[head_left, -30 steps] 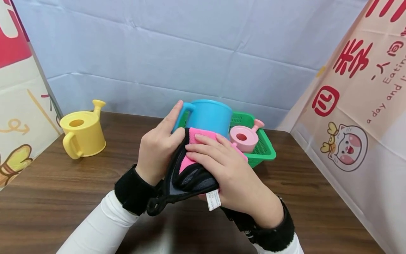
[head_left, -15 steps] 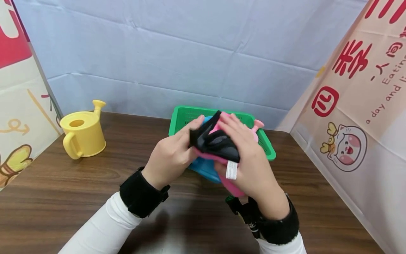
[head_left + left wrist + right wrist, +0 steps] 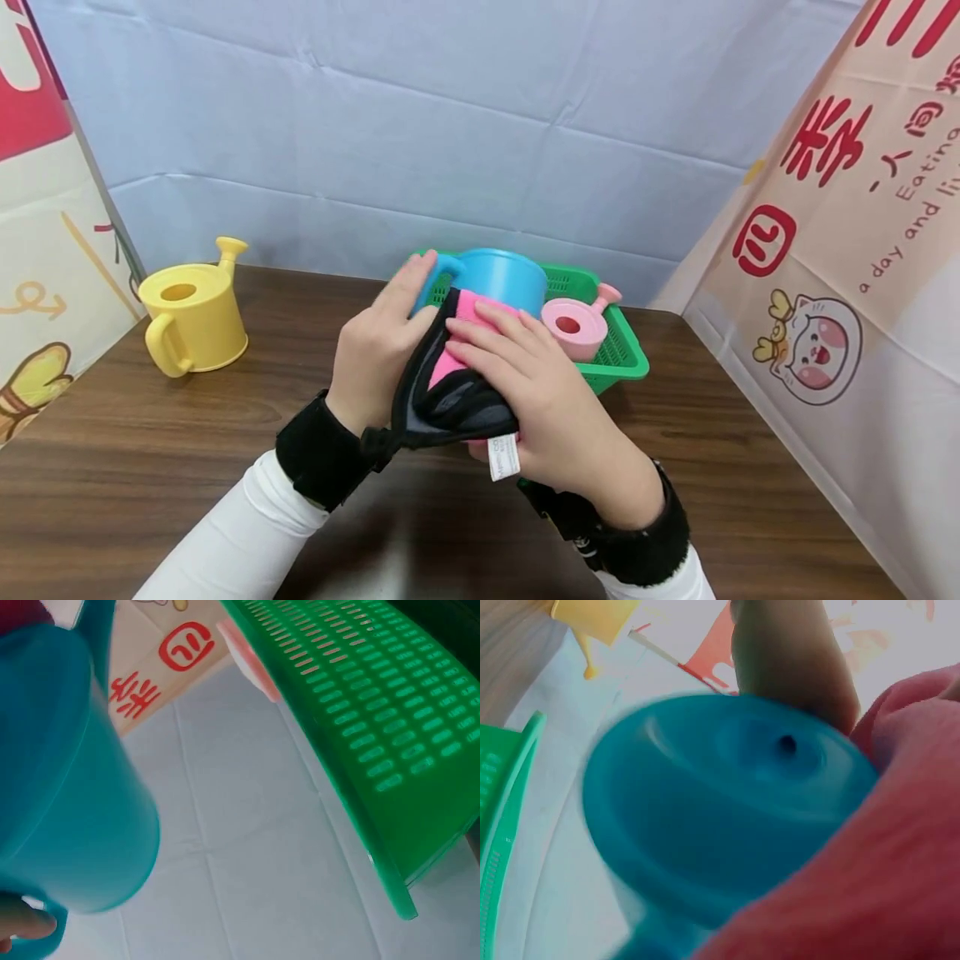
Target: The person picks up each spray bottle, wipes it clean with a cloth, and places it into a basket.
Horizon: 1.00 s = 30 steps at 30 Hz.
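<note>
While both hands stayed together on one piece, the pose changed: half a second earlier the blue watering can (image 3: 504,279) was dipped low and mostly hidden under hands and cloth; by this moment it was back up, its smooth side exposed, close to where it sat a second before. Left hand (image 3: 375,354) gripped the can's handle (image 3: 450,265), index finger stretched along it; left wrist view showed a fingertip at the loop. Right hand (image 3: 555,392) held the pink-and-grey cloth (image 3: 446,412), fingers spread across the top, thumb tip peeking out below. Cloth had opened out again, black border and white tag (image 3: 503,457) facing up. Right wrist view had the can's round end, small hole (image 3: 787,745) in its recess, with cloth overlapping one edge; exact contact patch hidden, couldn't tell how hard it pressed. Can was in the air in front of the green basket (image 3: 633,358); both wrist views showed a gap to the basket. Pink watering can (image 3: 576,327) was in the basket, uncovered again after the hands swung left. Yellow watering can (image 3: 197,321) stood upright on the table (image 3: 225,433), well apart, unmoved. My read: a there-and-back turn of the can against the cloth, handling mid-cycle, grips looking unchanged, nothing set down yet.
</note>
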Each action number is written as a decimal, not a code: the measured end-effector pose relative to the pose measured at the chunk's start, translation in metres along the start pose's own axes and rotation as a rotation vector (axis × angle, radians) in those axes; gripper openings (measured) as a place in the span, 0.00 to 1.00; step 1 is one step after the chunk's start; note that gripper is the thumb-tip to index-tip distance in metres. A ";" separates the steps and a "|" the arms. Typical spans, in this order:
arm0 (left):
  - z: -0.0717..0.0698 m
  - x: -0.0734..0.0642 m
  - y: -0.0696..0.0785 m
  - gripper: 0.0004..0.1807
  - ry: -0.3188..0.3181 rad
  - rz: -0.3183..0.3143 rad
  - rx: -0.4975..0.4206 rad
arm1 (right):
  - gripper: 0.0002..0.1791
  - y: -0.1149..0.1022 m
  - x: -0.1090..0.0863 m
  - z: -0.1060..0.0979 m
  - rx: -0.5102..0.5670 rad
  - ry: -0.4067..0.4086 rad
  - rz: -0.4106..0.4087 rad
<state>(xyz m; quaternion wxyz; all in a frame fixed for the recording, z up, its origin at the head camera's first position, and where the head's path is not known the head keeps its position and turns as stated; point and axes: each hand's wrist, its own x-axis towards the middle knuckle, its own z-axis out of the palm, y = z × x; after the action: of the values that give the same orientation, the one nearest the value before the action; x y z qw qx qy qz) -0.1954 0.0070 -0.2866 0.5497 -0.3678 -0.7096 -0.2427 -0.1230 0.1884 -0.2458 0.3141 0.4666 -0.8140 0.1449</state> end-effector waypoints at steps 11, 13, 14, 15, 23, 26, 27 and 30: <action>-0.005 0.005 -0.010 0.20 0.149 -0.323 -0.156 | 0.37 0.007 0.007 0.014 0.118 0.432 0.084; -0.005 0.005 -0.011 0.20 0.146 -0.406 -0.218 | 0.36 0.007 0.008 0.018 0.106 0.478 0.062; -0.005 0.004 -0.012 0.20 0.140 -0.446 -0.255 | 0.36 0.007 0.009 0.021 0.089 0.495 0.037; -0.006 0.003 -0.012 0.20 0.130 -0.485 -0.303 | 0.35 0.007 0.010 0.024 0.070 0.518 0.006; -0.011 0.003 -0.002 0.18 -0.195 -0.629 -0.640 | 0.19 0.012 0.015 0.043 0.013 0.884 -0.186; -0.015 0.006 0.005 0.16 -0.287 -0.604 -0.677 | 0.18 0.018 0.013 0.044 -0.039 0.973 -0.171; -0.016 0.007 0.008 0.14 -0.305 -0.588 -0.687 | 0.18 0.019 0.013 0.043 -0.051 0.978 -0.158; -0.017 0.009 0.013 0.09 -0.349 -0.546 -0.723 | 0.24 0.022 0.012 0.040 -0.040 0.953 -0.115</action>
<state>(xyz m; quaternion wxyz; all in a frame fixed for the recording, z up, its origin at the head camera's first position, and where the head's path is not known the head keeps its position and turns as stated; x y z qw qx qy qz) -0.1759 0.0046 -0.2738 0.1758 -0.3707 -0.7321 -0.5439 -0.1612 0.1707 -0.2675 0.6686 0.3862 -0.5550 0.3094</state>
